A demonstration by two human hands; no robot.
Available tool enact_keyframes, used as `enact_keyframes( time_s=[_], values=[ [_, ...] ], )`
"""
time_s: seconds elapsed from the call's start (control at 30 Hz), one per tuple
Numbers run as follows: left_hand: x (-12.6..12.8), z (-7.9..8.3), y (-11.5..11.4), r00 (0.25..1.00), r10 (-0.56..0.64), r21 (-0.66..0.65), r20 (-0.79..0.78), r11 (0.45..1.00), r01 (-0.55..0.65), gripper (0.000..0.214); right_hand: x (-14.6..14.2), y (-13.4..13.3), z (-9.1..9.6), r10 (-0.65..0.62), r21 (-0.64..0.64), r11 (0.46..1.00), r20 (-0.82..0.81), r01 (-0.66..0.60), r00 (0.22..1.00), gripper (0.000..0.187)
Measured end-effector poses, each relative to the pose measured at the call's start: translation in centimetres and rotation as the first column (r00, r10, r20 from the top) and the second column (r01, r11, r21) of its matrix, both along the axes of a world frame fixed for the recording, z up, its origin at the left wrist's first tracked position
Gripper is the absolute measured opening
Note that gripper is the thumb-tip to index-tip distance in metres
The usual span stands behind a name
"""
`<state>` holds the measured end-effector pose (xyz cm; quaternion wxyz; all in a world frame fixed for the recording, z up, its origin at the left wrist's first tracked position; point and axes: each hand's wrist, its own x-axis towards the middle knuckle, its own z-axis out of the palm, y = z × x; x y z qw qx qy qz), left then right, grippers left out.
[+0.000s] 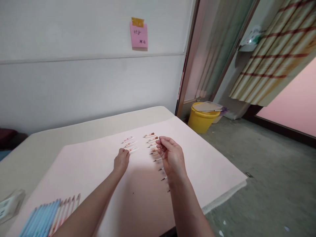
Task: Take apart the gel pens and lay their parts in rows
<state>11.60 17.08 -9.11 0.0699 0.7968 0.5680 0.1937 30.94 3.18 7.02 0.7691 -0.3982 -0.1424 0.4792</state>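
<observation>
Nearest the camera, a fan of blue and pink sticks [49, 217] lay at the left corner of the pink sheet [217, 164], with a clear box [10, 205] beside it on the bare surface [37, 144].

Further in, the left hand [121, 161] rested low on the sheet with its fingers curled in narrow. Their tips touched the near end of the closest of the white pieces [130, 144], which lay just beyond it and slightly to the right. Whether it gripped that piece could not be told. These pieces lay side by side, their long axes running from near-left to far-right.

The right hand [172, 158] hung above the sheet, its fingers [161, 142] bunched together. I could not tell whether anything was pinched there. It was over the row of small brushes [151, 140], which ran from near to far and was partly hidden beneath it. The far brushes shared the slant of the white pieces, brown ends pointing far-right. Each hand was nearer its own group.

Beyond stood a yellow bucket [202, 120] and a wall with a pink note [138, 34].
</observation>
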Motion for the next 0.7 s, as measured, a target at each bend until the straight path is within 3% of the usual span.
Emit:
enact_keyframes(
  time_s=[0.27,0.43,0.57,0.7],
  values=[
    [0.3,0.1,0.7,0.998,0.034,0.016,-0.055,0.999,-0.033,0.02,0.0,0.0,0.0,-0.003,0.0,1.0,-0.015,0.003,1.0,0.013],
    [0.1,0.4,0.4,0.997,0.053,-0.006,0.06,0.999,-0.053,0.018,-0.1,0.1,0.0,-0.007,0.015,1.0,-0.014,0.008,1.0,0.015],
    [-0.6,0.5,-2.7,0.975,0.086,-0.009,0.206,0.996,-0.086,0.026,0.0,0.2,0.0,-0.004,0.031,1.0,-0.013,0.004,1.0,0.016],
    [-2.4,0.1,-8.6,0.977,-0.058,0.003,0.206,0.998,0.059,0.028,-0.5,-0.1,0.4,0.025,0.049,0.998,0.001,-0.025,1.0,0.015]
  ],
)
